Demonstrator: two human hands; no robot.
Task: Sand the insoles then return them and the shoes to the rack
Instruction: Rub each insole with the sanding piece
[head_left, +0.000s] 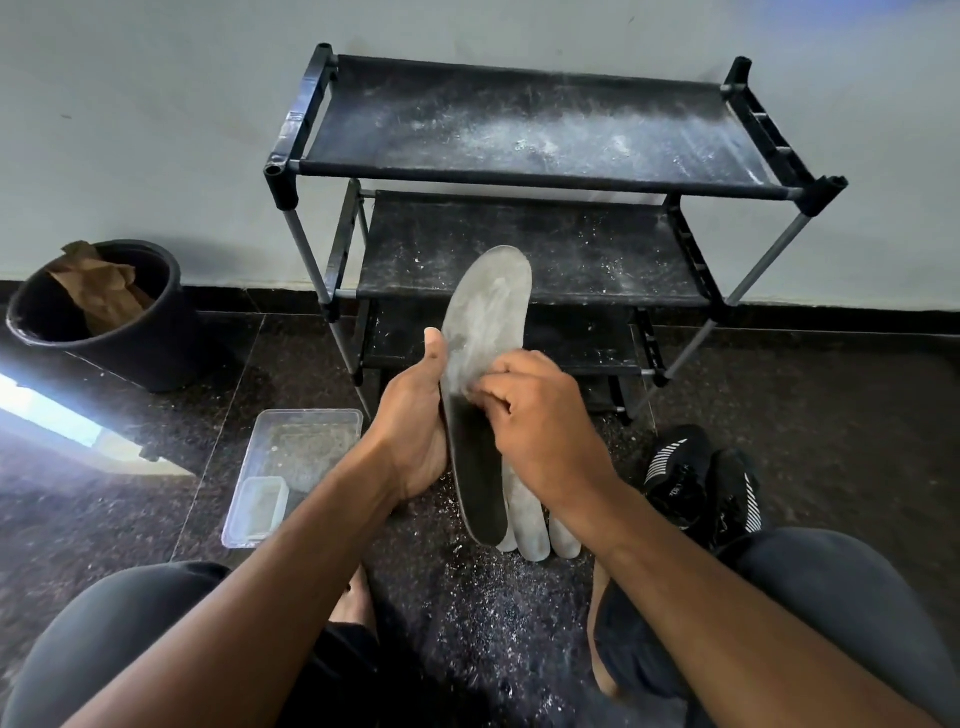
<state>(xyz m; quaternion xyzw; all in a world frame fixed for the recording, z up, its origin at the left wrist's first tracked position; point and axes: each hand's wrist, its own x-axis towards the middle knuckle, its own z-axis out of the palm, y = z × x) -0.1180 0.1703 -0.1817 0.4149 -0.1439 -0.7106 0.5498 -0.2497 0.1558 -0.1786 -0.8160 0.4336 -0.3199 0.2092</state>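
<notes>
Shoe (678, 475) lettering is unreadable; insole (485, 332) is gripped upright by left hand (415, 431), right hand (535, 415) fingers are pinched against it, over dusty dark stone floor (805, 395), before rack (519, 124) and pale wall (156, 104).

Soft daylight, a glaring patch on the floor (47, 410) at left, wide-angle bending at the edges, slight blur.

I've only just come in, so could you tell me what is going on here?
A person sitting on the floor holds an insole upright in the left hand and rubs its face with the curled fingers of the right hand; whatever abrasive they hold is hidden. More insoles lie on the floor beneath, with black shoes to the right. The dusty rack holds nothing yet.
</notes>
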